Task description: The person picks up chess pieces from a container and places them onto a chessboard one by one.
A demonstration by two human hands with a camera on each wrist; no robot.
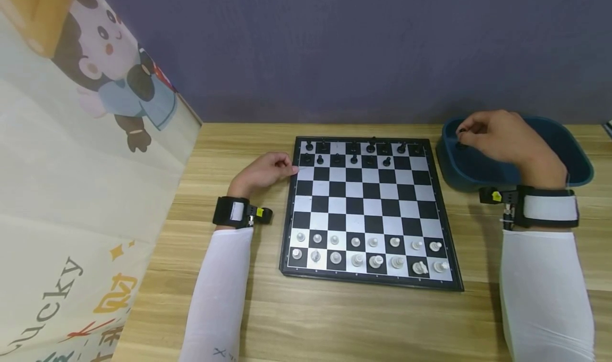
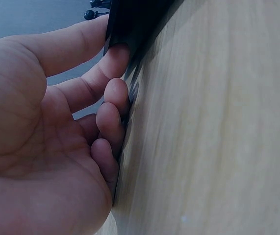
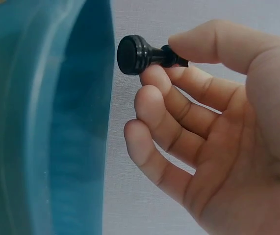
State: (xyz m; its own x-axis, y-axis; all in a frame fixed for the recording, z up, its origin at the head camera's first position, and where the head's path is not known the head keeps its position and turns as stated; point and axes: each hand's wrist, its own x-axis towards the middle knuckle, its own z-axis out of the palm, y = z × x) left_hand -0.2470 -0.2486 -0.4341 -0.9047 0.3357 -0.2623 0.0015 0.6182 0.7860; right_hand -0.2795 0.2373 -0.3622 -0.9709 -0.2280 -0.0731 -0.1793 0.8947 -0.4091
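Note:
My right hand [image 1: 513,141] is over the near-left part of a dark blue plastic bin [image 1: 580,162]. Between thumb and fingertips it pinches a black chess piece [image 3: 135,55], base outward; the top is partly covered, so its kind is unclear. At the chessboard's [image 1: 365,205] left edge, my left hand [image 1: 263,171] grips the rim, thumb on top and fingers curled against the side. White pieces [image 1: 376,261] fill the two near rows. Several black pieces [image 1: 370,147] stand in the two far rows, with some squares there bare.
The board lies on a wooden table [image 1: 363,325], with the bin to its right. A dark wall [image 1: 334,53] rises behind the table. A pale printed sheet [image 1: 86,192] with a cartoon figure borders the left side.

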